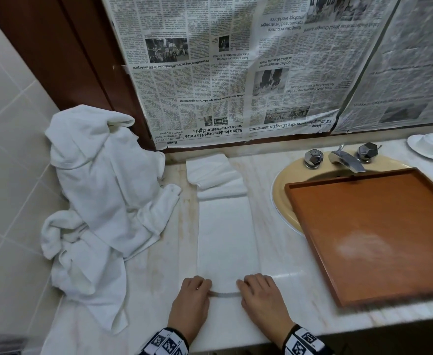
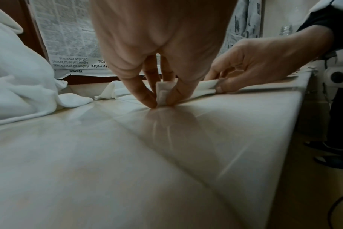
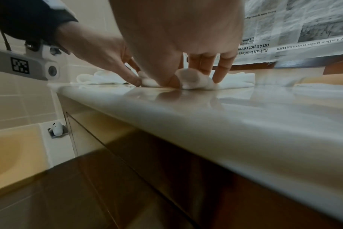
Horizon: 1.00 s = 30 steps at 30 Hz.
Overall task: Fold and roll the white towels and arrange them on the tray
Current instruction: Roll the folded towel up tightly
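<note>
Towel [image 1: 225, 234], long soft white strip on glossy marble, near end pinched by both hands' fingers [image 2: 145, 96].

Both hands [image 1: 192, 301] [image 1: 260, 297], fingers apparently curled.

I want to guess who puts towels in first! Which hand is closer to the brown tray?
Right. The right hand pinches the folded towel on the tray side; the left hand pinches its far side.
</note>
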Each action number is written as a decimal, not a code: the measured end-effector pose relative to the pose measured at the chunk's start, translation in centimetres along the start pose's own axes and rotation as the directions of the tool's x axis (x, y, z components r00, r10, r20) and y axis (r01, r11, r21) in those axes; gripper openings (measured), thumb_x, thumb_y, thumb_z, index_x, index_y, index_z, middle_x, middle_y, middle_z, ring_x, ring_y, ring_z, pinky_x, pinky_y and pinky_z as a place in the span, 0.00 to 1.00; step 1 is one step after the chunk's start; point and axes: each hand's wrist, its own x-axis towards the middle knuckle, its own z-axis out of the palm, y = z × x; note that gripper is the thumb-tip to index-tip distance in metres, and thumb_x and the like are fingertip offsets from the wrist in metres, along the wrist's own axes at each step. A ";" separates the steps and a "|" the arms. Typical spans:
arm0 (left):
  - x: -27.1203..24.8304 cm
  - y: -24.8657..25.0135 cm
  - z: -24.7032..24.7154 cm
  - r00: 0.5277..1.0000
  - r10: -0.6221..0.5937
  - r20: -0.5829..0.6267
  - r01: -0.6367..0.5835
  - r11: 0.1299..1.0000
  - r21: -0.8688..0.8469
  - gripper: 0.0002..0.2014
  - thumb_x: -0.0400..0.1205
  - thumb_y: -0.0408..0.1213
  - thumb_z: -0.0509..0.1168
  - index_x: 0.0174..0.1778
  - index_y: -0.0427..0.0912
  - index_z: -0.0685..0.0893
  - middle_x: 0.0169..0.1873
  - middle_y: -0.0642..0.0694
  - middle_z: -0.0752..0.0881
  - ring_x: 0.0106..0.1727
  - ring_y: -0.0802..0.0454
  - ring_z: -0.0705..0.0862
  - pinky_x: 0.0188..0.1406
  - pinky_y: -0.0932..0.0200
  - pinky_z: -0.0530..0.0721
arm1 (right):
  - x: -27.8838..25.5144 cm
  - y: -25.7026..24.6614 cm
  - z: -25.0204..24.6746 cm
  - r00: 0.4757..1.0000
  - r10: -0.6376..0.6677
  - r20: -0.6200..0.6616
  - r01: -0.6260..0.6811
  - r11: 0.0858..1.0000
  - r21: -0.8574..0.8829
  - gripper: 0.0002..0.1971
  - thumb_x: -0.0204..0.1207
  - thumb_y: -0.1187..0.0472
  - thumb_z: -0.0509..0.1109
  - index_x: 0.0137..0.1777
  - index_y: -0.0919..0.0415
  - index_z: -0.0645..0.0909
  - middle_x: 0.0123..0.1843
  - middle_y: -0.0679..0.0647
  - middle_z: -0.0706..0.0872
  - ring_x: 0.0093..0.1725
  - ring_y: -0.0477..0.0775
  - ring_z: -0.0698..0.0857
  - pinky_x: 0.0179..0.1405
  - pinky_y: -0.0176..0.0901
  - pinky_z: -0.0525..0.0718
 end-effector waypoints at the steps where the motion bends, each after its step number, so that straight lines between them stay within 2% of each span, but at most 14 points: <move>1: 0.1 0.2 -0.3 1.000 -0.011 0.009 0.011 1.000 -0.006 0.22 0.61 0.31 0.80 0.45 0.53 0.81 0.41 0.58 0.80 0.45 0.57 0.72 0.23 0.65 0.80 | 0.1 -0.1 -0.1 1.000 0.012 0.006 -0.012 1.000 0.023 0.13 0.61 0.64 0.75 0.47 0.57 0.87 0.41 0.52 0.82 0.38 0.56 0.80 0.41 0.47 0.79; 4: 0.5 0.7 -1.1 0.999 -0.049 0.024 0.051 0.993 -0.102 0.11 0.72 0.33 0.73 0.47 0.50 0.83 0.39 0.58 0.78 0.40 0.55 0.76 0.32 0.71 0.72 | 0.1 -0.3 -0.9 0.996 0.032 0.083 -0.038 0.996 0.075 0.10 0.64 0.55 0.70 0.46 0.55 0.84 0.42 0.51 0.81 0.40 0.55 0.80 0.38 0.46 0.81; 6: 0.9 0.8 -1.4 0.994 -0.107 0.023 0.109 0.981 -0.163 0.06 0.80 0.36 0.66 0.50 0.49 0.84 0.39 0.59 0.77 0.40 0.57 0.75 0.37 0.71 0.70 | 0.2 -0.2 -1.3 0.989 0.048 0.143 -0.059 0.995 0.074 0.10 0.63 0.55 0.72 0.44 0.55 0.84 0.41 0.51 0.81 0.40 0.56 0.79 0.37 0.47 0.80; 9: 0.9 0.4 -1.4 0.991 -0.130 0.014 0.130 0.967 -0.221 0.04 0.81 0.38 0.65 0.49 0.51 0.83 0.38 0.59 0.78 0.40 0.59 0.76 0.38 0.71 0.70 | 0.4 0.2 -1.4 0.975 0.047 0.216 -0.067 0.994 0.087 0.10 0.59 0.61 0.76 0.42 0.53 0.84 0.39 0.49 0.81 0.37 0.54 0.80 0.35 0.45 0.80; 11: 0.8 0.1 -1.3 0.992 -0.111 0.060 0.121 0.971 -0.204 0.05 0.83 0.40 0.63 0.51 0.52 0.83 0.41 0.58 0.79 0.43 0.57 0.77 0.41 0.69 0.70 | 1.0 0.6 -2.3 0.961 0.052 0.271 -0.090 0.988 0.129 0.06 0.64 0.57 0.71 0.41 0.49 0.85 0.37 0.45 0.82 0.36 0.50 0.80 0.34 0.41 0.79; 12: 0.8 0.1 -1.4 0.990 -0.108 0.094 0.124 0.973 -0.195 0.06 0.84 0.40 0.62 0.53 0.52 0.82 0.42 0.57 0.80 0.44 0.57 0.78 0.42 0.68 0.71 | 1.3 0.8 -2.8 0.948 0.057 0.314 -0.116 0.978 0.173 0.07 0.69 0.56 0.66 0.43 0.48 0.85 0.37 0.43 0.82 0.37 0.48 0.81 0.35 0.39 0.78; 14: 0.9 0.2 -1.8 0.979 -0.144 0.144 0.173 0.961 -0.215 0.07 0.85 0.42 0.61 0.57 0.51 0.81 0.43 0.56 0.81 0.44 0.59 0.78 0.43 0.67 0.72 | 2.2 1.3 -3.6 0.913 0.078 0.400 -0.199 0.942 0.269 0.11 0.79 0.56 0.59 0.53 0.50 0.83 0.44 0.45 0.85 0.43 0.49 0.83 0.46 0.42 0.76; 16: 1.2 0.4 -2.1 0.965 -0.191 0.182 0.232 0.942 -0.243 0.08 0.86 0.45 0.61 0.59 0.51 0.80 0.41 0.57 0.80 0.43 0.59 0.78 0.42 0.65 0.72 | 2.8 1.6 -4.0 0.865 0.133 0.484 -0.346 0.857 0.381 0.11 0.82 0.54 0.59 0.58 0.53 0.80 0.50 0.48 0.88 0.50 0.52 0.84 0.55 0.44 0.77; 18: 1.6 0.7 -2.2 0.948 -0.236 0.214 0.287 0.923 -0.256 0.08 0.86 0.47 0.62 0.58 0.50 0.79 0.37 0.56 0.80 0.40 0.58 0.79 0.40 0.62 0.75 | 3.1 1.7 -4.1 0.838 0.201 0.507 -0.445 0.790 0.422 0.10 0.81 0.53 0.63 0.57 0.54 0.80 0.50 0.50 0.89 0.51 0.53 0.86 0.55 0.46 0.81; 20: 1.9 1.1 -2.3 0.931 -0.293 0.217 0.347 0.893 -0.286 0.07 0.85 0.47 0.64 0.54 0.50 0.77 0.34 0.54 0.80 0.36 0.56 0.79 0.38 0.61 0.77 | 3.2 1.7 -3.9 0.834 0.245 0.494 -0.480 0.762 0.434 0.09 0.80 0.54 0.64 0.58 0.53 0.77 0.47 0.50 0.86 0.46 0.53 0.84 0.49 0.47 0.82; 22: 2.4 1.3 -2.3 0.918 -0.347 0.194 0.392 0.872 -0.295 0.09 0.83 0.48 0.66 0.52 0.49 0.76 0.35 0.51 0.81 0.36 0.54 0.80 0.38 0.60 0.78 | 3.1 1.7 -3.5 0.852 0.228 0.471 -0.446 0.786 0.428 0.08 0.81 0.55 0.63 0.59 0.50 0.74 0.47 0.49 0.82 0.42 0.53 0.82 0.43 0.48 0.81; 24: 2.6 1.4 -2.2 0.930 -0.334 0.153 0.363 0.902 -0.234 0.09 0.83 0.48 0.65 0.54 0.50 0.76 0.43 0.51 0.79 0.42 0.52 0.80 0.42 0.57 0.80 | 2.8 1.6 -3.2 0.900 0.169 0.403 -0.324 0.877 0.355 0.07 0.81 0.57 0.64 0.57 0.49 0.77 0.49 0.47 0.77 0.39 0.52 0.78 0.36 0.45 0.77; 27: 2.3 1.6 -1.6 0.985 -0.157 0.078 0.164 0.982 -0.090 0.07 0.86 0.43 0.62 0.58 0.54 0.80 0.55 0.55 0.73 0.54 0.53 0.75 0.41 0.57 0.79 | 2.2 1.9 -2.5 0.962 0.060 0.267 -0.111 0.978 0.178 0.11 0.64 0.66 0.77 0.43 0.52 0.84 0.45 0.50 0.79 0.39 0.54 0.79 0.29 0.44 0.74; 30: 1.6 1.8 -1.3 0.995 -0.016 0.094 0.016 1.000 0.000 0.10 0.86 0.37 0.60 0.59 0.53 0.83 0.56 0.56 0.78 0.58 0.51 0.75 0.40 0.59 0.75 | 1.9 1.3 -3.0 0.974 -0.024 0.226 0.005 0.996 0.084 0.06 0.60 0.61 0.75 0.36 0.54 0.82 0.43 0.50 0.80 0.42 0.56 0.79 0.35 0.47 0.75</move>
